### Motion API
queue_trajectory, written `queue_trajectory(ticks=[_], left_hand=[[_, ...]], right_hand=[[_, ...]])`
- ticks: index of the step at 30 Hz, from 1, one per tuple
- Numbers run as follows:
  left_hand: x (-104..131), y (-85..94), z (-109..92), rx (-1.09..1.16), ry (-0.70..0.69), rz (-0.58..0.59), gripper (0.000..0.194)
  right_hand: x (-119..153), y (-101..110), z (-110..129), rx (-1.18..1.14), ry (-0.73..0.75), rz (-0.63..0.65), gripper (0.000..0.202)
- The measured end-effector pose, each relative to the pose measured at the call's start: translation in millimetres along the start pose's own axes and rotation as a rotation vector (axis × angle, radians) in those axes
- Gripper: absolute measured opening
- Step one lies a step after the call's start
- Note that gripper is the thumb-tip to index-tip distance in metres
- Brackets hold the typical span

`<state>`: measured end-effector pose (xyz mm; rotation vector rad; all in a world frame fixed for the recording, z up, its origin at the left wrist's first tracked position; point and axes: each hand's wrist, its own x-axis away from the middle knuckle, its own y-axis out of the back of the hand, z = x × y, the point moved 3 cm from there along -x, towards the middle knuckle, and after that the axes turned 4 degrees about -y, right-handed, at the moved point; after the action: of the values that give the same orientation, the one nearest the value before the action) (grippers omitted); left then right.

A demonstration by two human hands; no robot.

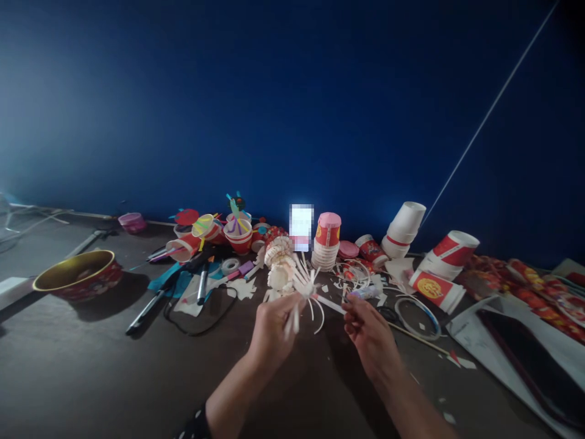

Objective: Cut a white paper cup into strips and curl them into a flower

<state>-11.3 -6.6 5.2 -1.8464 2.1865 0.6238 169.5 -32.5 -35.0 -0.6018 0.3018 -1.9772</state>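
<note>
- From my remote seat I see both bare hands at mid-view, held over the dark table (150,384), apart from each other.
- The left hand (275,326) is closed in a pinch, and I see it gripping the fringed white piece (304,281) at its bunched lower part.
- That piece sits at the left hand's fingertips, its thin strands fanning upward and a few curling down between the hands; some near the fingers are blurred.
- The right hand (373,338) has its fingers nearly together, pinching the outer end of a white strip (332,304).
- I follow that strip leftward and slightly up to the fringed piece; I cannot tell whether the two are joined.
- Beyond the hands I have the pink-topped cup stack (326,253) standing upright, with the lit screen (301,225) just left of it.
</note>
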Motion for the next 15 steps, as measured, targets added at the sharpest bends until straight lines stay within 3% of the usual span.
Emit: queue_trajectory(ticks=[3,7,10,15], left_hand=[[11.7,-14.8,-15.8,-0.379,-0.242,0.289,0.030],[38.8,-52.3,-16.3,-0.873,-0.286,0.704,0.029],[56.2,-68.9,-13.2,-1.052,-0.349,0.768,0.029],[73.4,-76.7,-2.8,-1.153,-0.431,0.777,0.036]], right_hand=[[-5.0,4.7,4.0,0.026,0.089,-0.077,0.030],[-6.3,8.1,7.2,0.063,0.152,-0.137,0.026],[-6.8,9.3,11.3,0.104,0.197,-0.165,0.025],[-4.7,8.9,25.0,0.182,0.298,-0.185,0.027]])
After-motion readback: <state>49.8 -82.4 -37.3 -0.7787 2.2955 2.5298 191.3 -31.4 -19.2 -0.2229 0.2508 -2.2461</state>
